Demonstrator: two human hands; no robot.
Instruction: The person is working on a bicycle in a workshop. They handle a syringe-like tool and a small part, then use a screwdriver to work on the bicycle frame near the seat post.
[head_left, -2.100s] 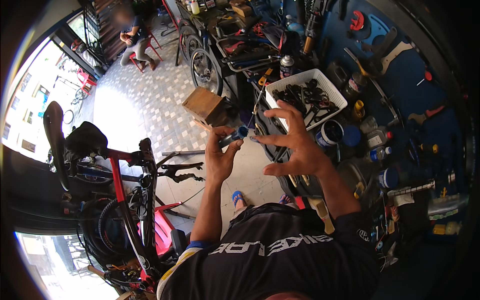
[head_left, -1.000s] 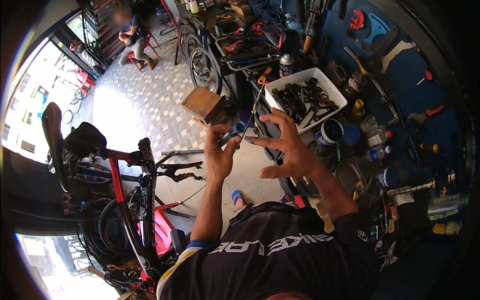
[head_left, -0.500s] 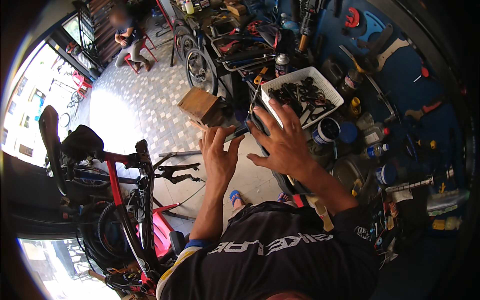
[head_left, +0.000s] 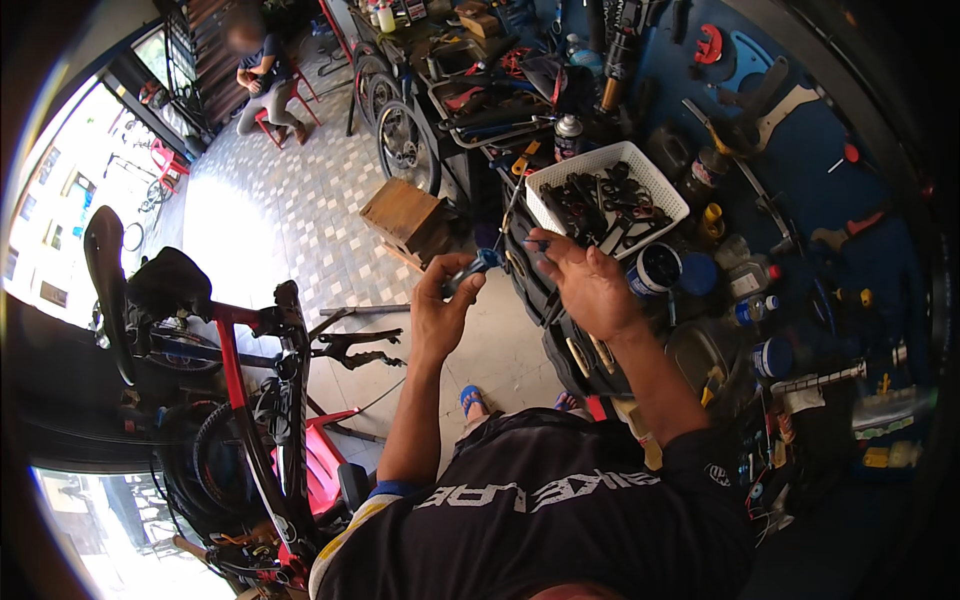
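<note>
Red and black bike frame (head_left: 232, 370): It is at the left of the frame, well apart from the hands.
Person on a red chair (head_left: 266, 85): Sitting in the upper left, far from the hands.
Wooden box (head_left: 402, 213): It is a bit above the middle, up and left of the tube (head_left: 461, 277).
Left hand (head_left: 440, 312): It could drop the tube, I think, if the thumb lets up or the skin is slippery. The grip is closed in, with thumb and fingers pinching the sides of the tube.
Blue end of the tube (head_left: 487, 259): It points up and right, near the middle of the frame. A hard poke here could knock the tube crooked.
Right hand (head_left: 597, 292): It could smear blue on other things if the dark blue fingertip is wet. The grip looks loose and partly curled, apart from the tube. I cannot tell if that blue is a smear or a tiny thing being pinched.
White basket (head_left: 628, 148): Full of dark parts, just above the right hand.
Round tub (head_left: 641, 281): Just beside the right hand. A careless swing of that arm could tip it.
</note>
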